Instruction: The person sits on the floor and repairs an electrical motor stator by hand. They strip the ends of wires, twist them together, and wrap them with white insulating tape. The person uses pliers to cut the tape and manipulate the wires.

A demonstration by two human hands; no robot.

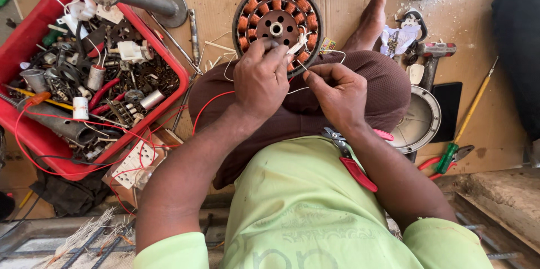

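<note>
Copper-wound stator (pixel 277 19) leans against the knee, just ahead of both hands; left hand (pixel 260 77) pinches its white wire (pixel 296 47), right hand (pixel 339 95) pinches thin thread (pixel 298 90).

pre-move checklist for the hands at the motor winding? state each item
1. Left hand on the motor winding rim: ok.
2. Right hand pinching the white wire: ok.
3. Winding propped steady on the knee: ok.
4. Pliers on the lap within reach: ok.
5. Red wire free of the left hand: cannot tell.
6. Wire end seated in the winding: cannot tell, hidden by fingers.
</note>
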